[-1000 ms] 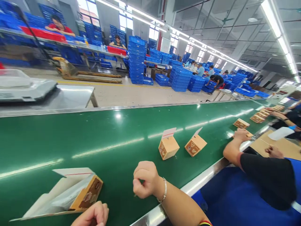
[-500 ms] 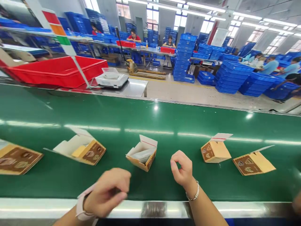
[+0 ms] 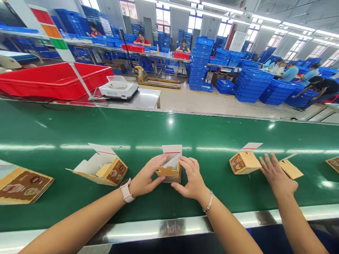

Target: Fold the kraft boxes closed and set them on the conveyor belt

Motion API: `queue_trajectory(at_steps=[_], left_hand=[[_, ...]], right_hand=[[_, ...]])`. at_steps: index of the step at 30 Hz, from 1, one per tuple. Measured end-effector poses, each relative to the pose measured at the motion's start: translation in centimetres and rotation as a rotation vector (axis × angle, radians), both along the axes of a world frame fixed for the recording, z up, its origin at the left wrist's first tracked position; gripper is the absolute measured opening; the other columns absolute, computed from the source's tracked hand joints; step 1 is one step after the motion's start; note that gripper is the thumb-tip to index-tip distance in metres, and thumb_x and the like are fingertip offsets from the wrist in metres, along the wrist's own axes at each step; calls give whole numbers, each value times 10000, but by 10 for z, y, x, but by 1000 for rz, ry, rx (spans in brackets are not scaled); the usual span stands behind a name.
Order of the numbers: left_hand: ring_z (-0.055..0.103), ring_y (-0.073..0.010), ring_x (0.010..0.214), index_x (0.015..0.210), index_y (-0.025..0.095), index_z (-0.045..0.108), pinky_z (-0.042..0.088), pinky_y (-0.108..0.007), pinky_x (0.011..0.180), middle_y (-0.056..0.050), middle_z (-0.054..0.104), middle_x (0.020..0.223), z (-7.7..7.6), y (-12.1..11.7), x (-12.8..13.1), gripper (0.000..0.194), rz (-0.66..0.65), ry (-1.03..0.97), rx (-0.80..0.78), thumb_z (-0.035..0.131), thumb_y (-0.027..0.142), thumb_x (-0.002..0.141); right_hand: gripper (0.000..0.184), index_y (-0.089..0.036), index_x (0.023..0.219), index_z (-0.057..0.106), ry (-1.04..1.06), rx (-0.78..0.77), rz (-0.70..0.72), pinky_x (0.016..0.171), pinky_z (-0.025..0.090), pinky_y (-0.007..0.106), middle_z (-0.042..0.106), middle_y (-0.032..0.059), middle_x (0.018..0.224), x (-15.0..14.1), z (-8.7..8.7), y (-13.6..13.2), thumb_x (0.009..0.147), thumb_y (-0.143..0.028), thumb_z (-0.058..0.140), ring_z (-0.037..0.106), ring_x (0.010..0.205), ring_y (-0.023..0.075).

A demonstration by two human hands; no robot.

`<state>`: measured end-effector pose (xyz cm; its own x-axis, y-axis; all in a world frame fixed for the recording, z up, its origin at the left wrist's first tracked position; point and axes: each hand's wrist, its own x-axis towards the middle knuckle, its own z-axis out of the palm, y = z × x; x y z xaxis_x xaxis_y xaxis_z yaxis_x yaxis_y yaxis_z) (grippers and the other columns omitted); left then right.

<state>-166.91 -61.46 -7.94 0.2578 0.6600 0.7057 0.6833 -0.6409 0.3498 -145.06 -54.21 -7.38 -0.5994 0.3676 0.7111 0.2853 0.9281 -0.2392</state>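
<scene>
My left hand and my right hand grip a small printed cardboard box from both sides on the green conveyor belt. A silvery pouch shows in its open top, and a white lid flap with a red line stands upright behind it. To the left lies an open carton, apart from my left hand. A folded carton stands to the right of my right hand, beyond reach of my fingers.
A co-worker's hand touches a carton at the right. A flat printed carton lies at far left. Beyond the belt stand a red bin, a bench scale and stacks of blue crates.
Both my hands have closed in on the middle box and now hold it, with its sides pushed up. A co-worker's hand has entered at the right. The view has shifted slightly.
</scene>
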Motion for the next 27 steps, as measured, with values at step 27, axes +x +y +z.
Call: queue_trajectory(at_steps=[27], left_hand=[[476, -335, 1168, 1232, 271, 612, 254, -502, 907, -108, 625, 1257, 14, 48, 69, 407, -73, 198, -234, 377, 461, 959]], right_hand=[[337, -241, 1148, 633, 124, -90, 152, 937, 531, 474, 712, 86, 1071, 86, 28, 30, 849, -394, 643, 617, 1119, 255]])
